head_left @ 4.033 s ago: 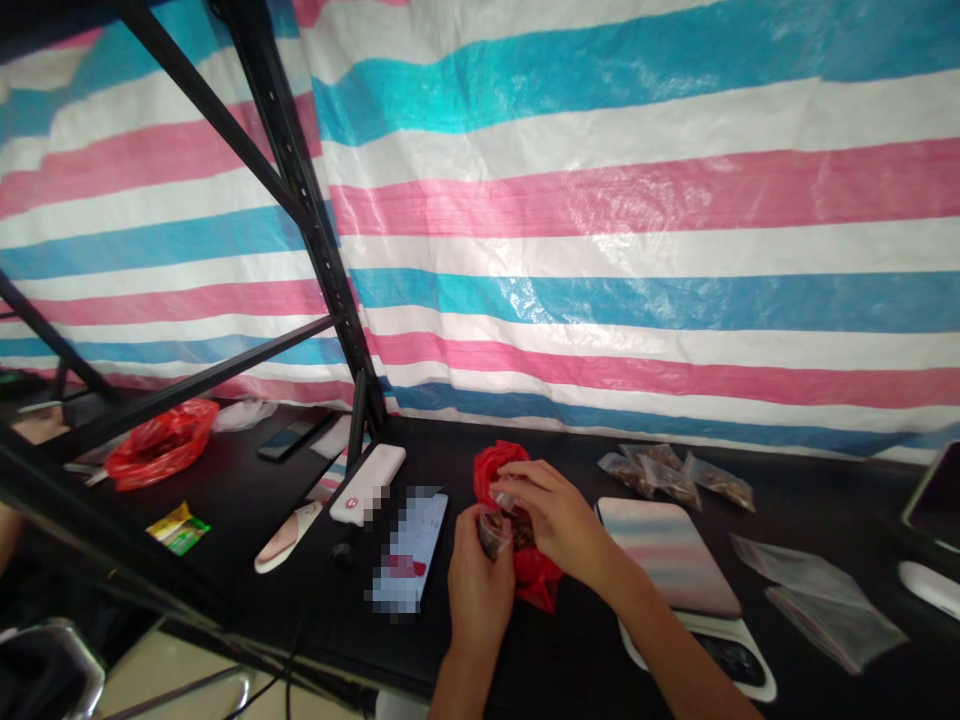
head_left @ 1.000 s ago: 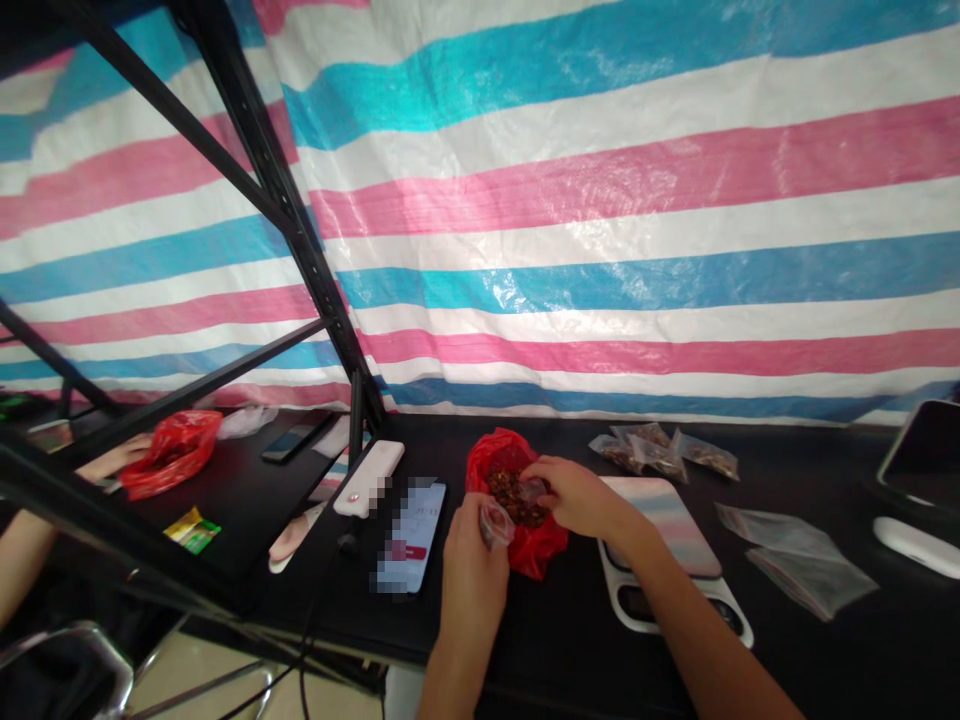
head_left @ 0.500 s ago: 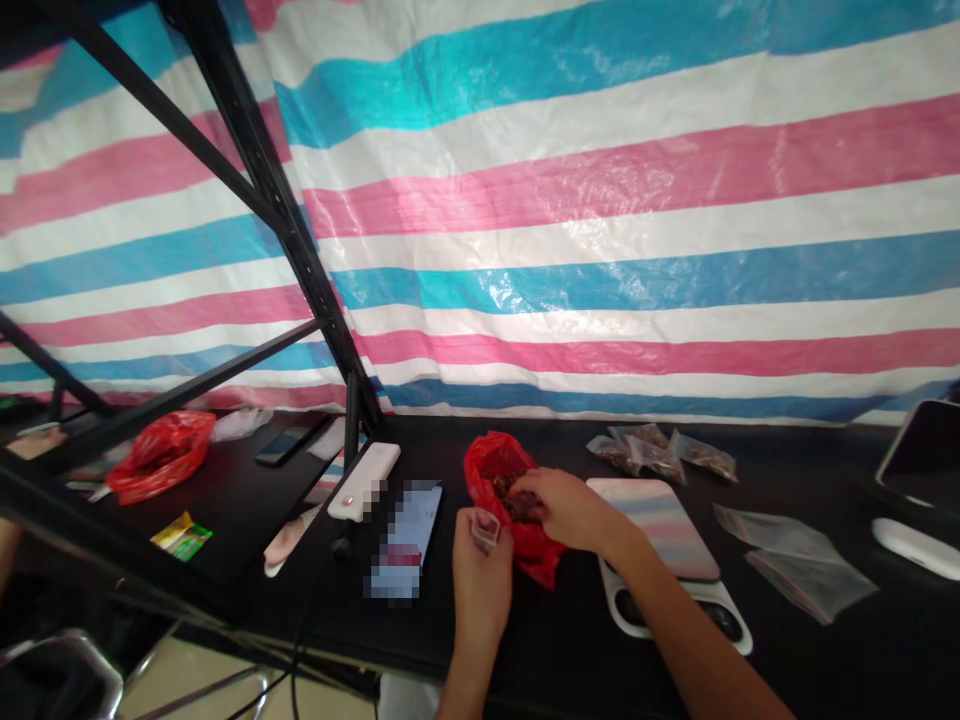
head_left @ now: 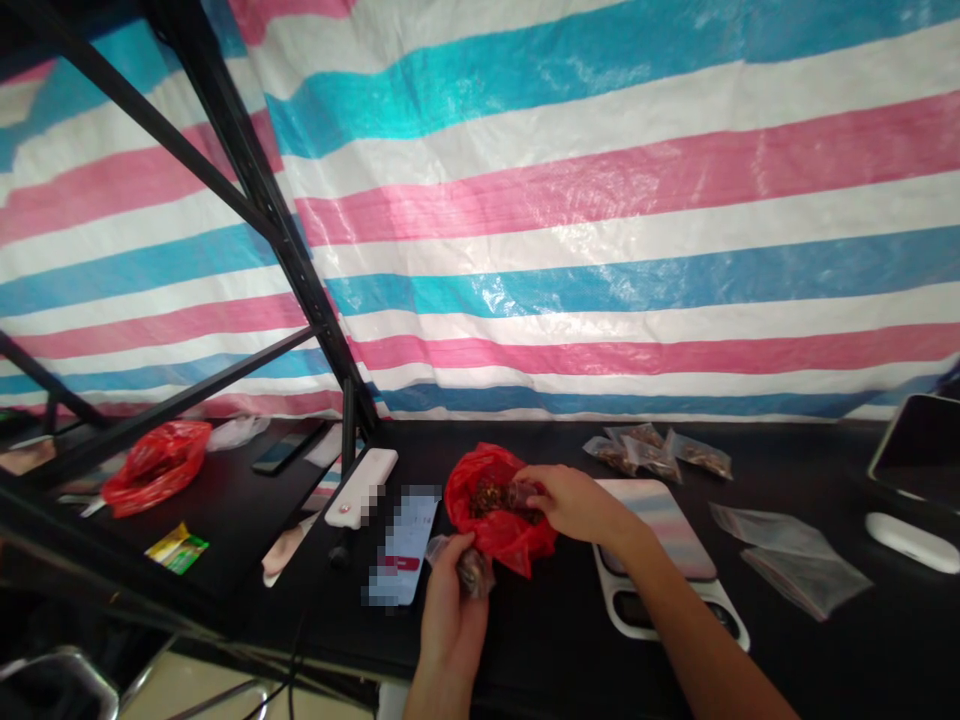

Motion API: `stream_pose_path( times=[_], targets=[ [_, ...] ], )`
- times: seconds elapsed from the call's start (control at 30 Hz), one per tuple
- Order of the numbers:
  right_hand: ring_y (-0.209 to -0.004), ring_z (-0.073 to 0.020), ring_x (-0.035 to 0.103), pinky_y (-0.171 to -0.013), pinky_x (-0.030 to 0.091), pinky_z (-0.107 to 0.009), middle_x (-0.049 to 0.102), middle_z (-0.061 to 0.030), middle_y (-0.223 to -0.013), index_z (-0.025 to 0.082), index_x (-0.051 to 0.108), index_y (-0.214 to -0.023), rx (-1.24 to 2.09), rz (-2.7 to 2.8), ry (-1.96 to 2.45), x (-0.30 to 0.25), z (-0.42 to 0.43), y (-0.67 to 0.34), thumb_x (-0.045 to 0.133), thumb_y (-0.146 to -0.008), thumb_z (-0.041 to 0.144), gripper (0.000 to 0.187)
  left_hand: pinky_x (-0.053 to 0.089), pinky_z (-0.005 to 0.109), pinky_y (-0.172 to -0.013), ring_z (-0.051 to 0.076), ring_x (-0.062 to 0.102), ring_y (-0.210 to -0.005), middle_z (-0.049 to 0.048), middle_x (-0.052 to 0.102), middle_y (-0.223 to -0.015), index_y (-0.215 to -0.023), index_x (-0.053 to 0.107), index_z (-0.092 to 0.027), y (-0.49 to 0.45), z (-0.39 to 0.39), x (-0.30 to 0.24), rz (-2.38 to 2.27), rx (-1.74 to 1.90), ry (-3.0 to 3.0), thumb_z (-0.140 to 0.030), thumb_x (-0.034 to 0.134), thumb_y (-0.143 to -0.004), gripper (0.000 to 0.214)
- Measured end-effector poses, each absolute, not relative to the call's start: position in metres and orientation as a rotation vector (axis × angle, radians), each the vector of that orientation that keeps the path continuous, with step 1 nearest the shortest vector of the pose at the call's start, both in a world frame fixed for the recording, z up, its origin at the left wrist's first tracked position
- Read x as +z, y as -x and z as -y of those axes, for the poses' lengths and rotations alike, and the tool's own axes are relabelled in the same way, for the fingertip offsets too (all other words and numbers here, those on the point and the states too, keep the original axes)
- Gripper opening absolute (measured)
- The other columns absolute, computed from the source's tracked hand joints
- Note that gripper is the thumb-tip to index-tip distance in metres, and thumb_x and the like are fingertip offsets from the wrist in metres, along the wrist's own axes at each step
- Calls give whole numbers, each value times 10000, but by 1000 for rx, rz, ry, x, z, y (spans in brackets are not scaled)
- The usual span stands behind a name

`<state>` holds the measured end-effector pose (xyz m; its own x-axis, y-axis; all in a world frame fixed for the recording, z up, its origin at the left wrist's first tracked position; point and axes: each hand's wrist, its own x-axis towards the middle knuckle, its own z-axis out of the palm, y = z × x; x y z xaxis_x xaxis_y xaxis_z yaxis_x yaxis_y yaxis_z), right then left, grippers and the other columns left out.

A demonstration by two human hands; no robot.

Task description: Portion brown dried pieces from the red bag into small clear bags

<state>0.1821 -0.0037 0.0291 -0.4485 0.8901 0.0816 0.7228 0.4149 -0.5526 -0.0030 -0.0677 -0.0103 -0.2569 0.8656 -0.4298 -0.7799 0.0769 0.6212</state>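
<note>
My left hand (head_left: pixel 454 605) is closed around a small clear plastic bag (head_left: pixel 474 573) that has brownish pieces in it. Right beside it lies an open red plastic bag (head_left: pixel 480 520), its mouth spread around small brown and yellowish pieces (head_left: pixel 489 495). Over the right side of that mouth, my right hand (head_left: pixel 559 497) pinches a small see-through, cup-like thing (head_left: pixel 523 493); its exact kind is hard to make out. A white kitchen scale (head_left: pixel 660 535) stands to the right, partly behind my right forearm.
Several filled clear bags (head_left: pixel 651 452) lie behind the scale. Flat zip bags (head_left: pixel 795 560) rest to its right, near a white case (head_left: pixel 911 542). A phone (head_left: pixel 405 545) and a white power bank (head_left: pixel 362 488) lie left. A black metal frame (head_left: pixel 300 270) rises at left.
My left hand has moved left and down, and the clear bag now shows brownish contents. The red bag's mouth has spread wider. My right hand stays over it, the cup-like thing now more visible.
</note>
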Motion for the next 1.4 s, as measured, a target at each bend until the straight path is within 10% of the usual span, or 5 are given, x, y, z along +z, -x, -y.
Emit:
stream_pose_path(
  times=[0.33, 0.77, 1.4],
  targets=[
    [-959, -236, 705, -797, 451, -296, 766, -35, -1092, 271, 719, -1117, 533, 2327, 1495, 30, 6, -180, 572, -874, 210, 291, 594, 300, -702, 196, 725, -855, 57, 702, -1014, -1004, 529, -232, -32, 136, -51, -1326, 1449, -291, -199, 822, -706, 419],
    [-848, -258, 713, -724, 454, -316, 771, -49, -938, 269, 743, -1022, 515, 2319, 1718, 35, 10, -190, 668, -787, 179, 262, 400, 216, -606, 116, 488, -625, -50, 509, -684, -741, 519, -218, -1, 91, 17, -1445, 1360, -1293, -233, 704, -766, 187],
    [-1218, -213, 620, -1063, 496, -386, 624, -88, -1350, 253, 618, -1317, 292, 2002, 1136, 36, 0, -183, 410, -921, 92, 475, 453, 250, -670, 153, 604, -687, -21, 661, -766, -908, 625, -213, -23, -13, -8, -1056, 1254, -1601, -251, 680, -787, 139]
  ],
)
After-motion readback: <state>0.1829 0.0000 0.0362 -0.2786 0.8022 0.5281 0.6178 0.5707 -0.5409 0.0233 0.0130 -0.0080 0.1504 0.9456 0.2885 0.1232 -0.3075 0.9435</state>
